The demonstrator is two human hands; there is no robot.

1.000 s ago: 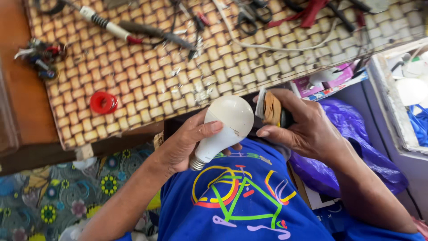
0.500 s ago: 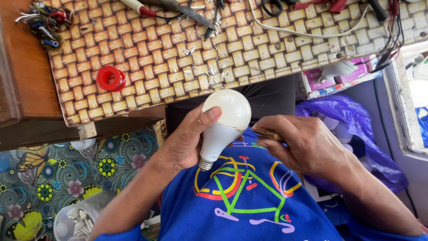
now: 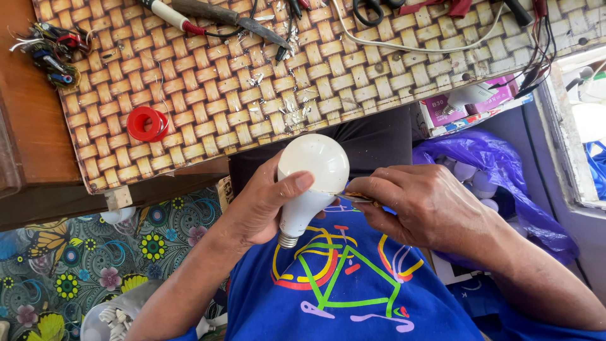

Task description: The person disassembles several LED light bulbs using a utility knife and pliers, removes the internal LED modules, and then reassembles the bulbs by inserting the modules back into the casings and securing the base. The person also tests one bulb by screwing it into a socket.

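A view from above onto a person's lap and the edge of a workbench. At far left, a bunch of keys (image 3: 50,53) lies on the brown wood, beside a woven mat (image 3: 208,101) that covers the bench. A red ring-shaped spool (image 3: 147,124) sits on the mat near its lower left edge. Below the bench, the left hand (image 3: 265,205) is closed around a white light bulb (image 3: 309,180), thumb laid across the round dome and fingers behind the neck. The bulb tilts with its dome toward the bench and its metal screw base (image 3: 288,240) pointing down at the blue shirt (image 3: 347,290). Just to the right, the right hand (image 3: 423,205) pinches a thin metal tool (image 3: 356,198), its tip touching the seam where dome meets neck. Farther right, a purple plastic bag (image 3: 499,170) holds more white bulbs.
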